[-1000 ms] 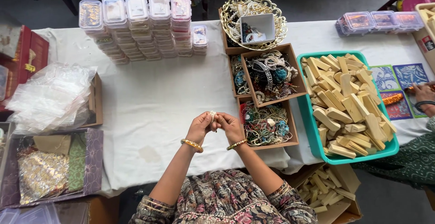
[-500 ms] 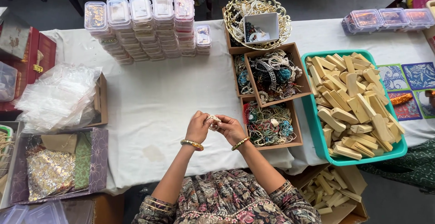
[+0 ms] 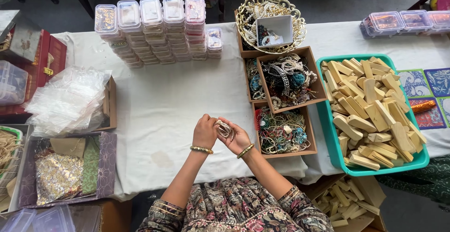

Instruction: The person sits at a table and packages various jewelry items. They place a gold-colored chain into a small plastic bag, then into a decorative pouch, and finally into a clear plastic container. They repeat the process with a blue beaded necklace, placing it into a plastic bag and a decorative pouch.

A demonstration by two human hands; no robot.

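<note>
My left hand [image 3: 205,131] and my right hand [image 3: 236,137] meet above the white tablecloth [image 3: 164,105], both gripping a small pale beaded bracelet [image 3: 224,129] between the fingers. Each wrist wears a gold bangle. Just right of my right hand stands a cardboard box of tangled beaded jewellery [image 3: 281,131]. Two more boxes of jewellery [image 3: 287,78] lie behind it.
Stacks of small clear plastic boxes [image 3: 154,30] stand at the back. A gold wire basket [image 3: 271,23] holds a white box. A teal tray of wooden blocks [image 3: 370,112] sits right. Clear plastic bags [image 3: 68,101] and a purple box of pouches [image 3: 65,166] lie left.
My hands stay together on the bracelet, turning it slightly. The view has shifted a little; a person's hand at the right edge is gone from view.
</note>
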